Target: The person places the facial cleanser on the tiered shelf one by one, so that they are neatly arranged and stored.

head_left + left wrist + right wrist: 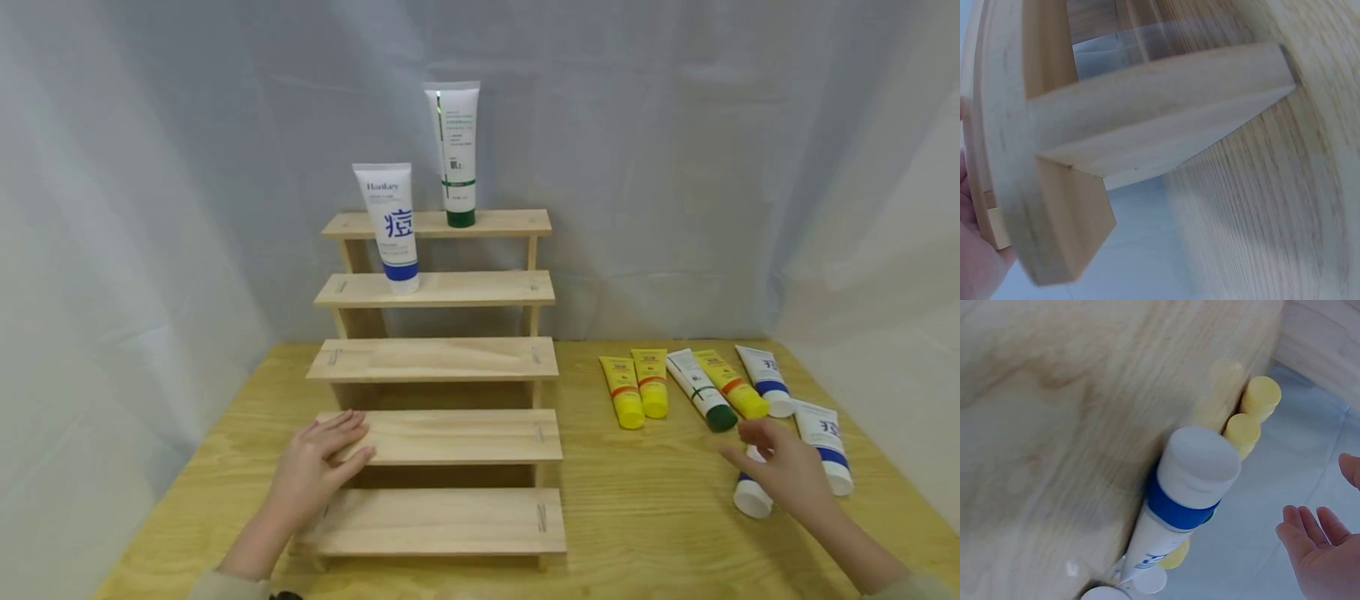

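My left hand point(318, 458) rests on the left end of the second-lowest step of a wooden stair-shaped rack point(450, 523), its fingers lying over the board. In the left wrist view, the hand point(979, 250) shows at the left margin by the rack's boards point(1160, 94). Over a white tube with a blue band point(752, 497) hovers my right hand point(787, 467), partly covering it. The right wrist view shows this tube point(1191, 481) lying cap toward the camera, with the right hand point(1329, 556) apart from it, fingers loosely extended and nothing in them.
A white-and-green tube point(457, 150) stands cap down on the top step; a white-and-blue tube point(390, 225) stands on the step below. Several tubes lie at right on the table point(637, 517): yellow ones point(624, 392), a white-and-green one point(701, 390) and white-and-blue ones point(823, 442). Pale curtains point(660, 167) surround the table.
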The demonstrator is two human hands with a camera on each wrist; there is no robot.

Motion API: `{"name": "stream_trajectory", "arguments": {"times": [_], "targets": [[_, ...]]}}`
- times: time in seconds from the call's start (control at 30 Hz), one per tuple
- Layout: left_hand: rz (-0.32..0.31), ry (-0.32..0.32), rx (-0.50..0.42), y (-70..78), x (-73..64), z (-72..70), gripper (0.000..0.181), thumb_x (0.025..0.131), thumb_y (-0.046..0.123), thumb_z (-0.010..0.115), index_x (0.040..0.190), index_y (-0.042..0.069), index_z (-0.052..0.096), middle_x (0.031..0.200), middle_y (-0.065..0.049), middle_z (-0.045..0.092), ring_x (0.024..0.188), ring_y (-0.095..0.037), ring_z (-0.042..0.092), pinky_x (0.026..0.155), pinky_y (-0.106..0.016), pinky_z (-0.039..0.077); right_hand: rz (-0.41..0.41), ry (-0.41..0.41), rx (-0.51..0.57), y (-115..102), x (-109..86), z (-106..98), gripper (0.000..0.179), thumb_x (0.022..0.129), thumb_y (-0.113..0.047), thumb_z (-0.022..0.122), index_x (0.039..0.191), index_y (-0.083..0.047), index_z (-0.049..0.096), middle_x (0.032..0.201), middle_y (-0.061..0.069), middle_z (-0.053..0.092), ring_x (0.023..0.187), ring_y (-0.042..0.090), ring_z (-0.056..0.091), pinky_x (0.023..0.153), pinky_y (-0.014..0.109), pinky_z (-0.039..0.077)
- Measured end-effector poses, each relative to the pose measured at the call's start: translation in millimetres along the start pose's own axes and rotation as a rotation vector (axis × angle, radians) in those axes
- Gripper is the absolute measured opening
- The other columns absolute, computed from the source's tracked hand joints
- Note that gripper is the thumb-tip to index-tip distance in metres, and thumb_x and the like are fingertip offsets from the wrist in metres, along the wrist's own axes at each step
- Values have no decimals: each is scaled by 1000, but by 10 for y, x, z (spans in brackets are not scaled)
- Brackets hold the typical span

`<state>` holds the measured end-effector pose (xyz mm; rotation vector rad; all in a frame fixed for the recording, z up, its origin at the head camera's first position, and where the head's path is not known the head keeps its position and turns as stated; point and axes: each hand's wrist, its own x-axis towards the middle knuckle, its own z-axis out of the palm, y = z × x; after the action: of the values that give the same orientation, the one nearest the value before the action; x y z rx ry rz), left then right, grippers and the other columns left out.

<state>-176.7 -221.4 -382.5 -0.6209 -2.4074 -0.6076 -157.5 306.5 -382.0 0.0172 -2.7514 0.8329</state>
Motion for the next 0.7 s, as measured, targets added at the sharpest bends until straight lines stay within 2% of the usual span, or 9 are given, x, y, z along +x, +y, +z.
{"name": "stream_trajectory", "arguments": {"times": [0.17,0.4,0.57,0.7], "targets": [[-6,-3,-1,-1,-7,-4,34,72,22,71,97,-2,67,108,-13,60,102,-31,55,89,-56,33,45,-41,11,135,-48,-36,53,81,-32,64,105,12,49,98,30,56,90,41,54,72,45,48],[-4,11,-2,-9,-1,-6,34,71,20,72,96,-2,67,108,-13,60,102,-31,55,89,-55,33,144,-115,32,285,-67,-90,62,81,-41,61,107,14,50,100,30,56,90,41,55,71,43,49],[-2,16,-1,-16,6,-7,34,71,21,72,96,-1,67,108,-12,61,102,-30,55,89,-55,33,261,-188,76,382,-57,-141,73,80,-50,56,112,15,46,104,31,54,91,40,54,67,41,49],[0,19,5,-21,3,-3,34,71,21,72,96,-1,67,108,-12,61,102,-30,55,89,-55,33,349,-235,96,459,-57,-162,79,80,-54,53,116,16,43,110,33,50,96,43,49,71,44,47]]}}
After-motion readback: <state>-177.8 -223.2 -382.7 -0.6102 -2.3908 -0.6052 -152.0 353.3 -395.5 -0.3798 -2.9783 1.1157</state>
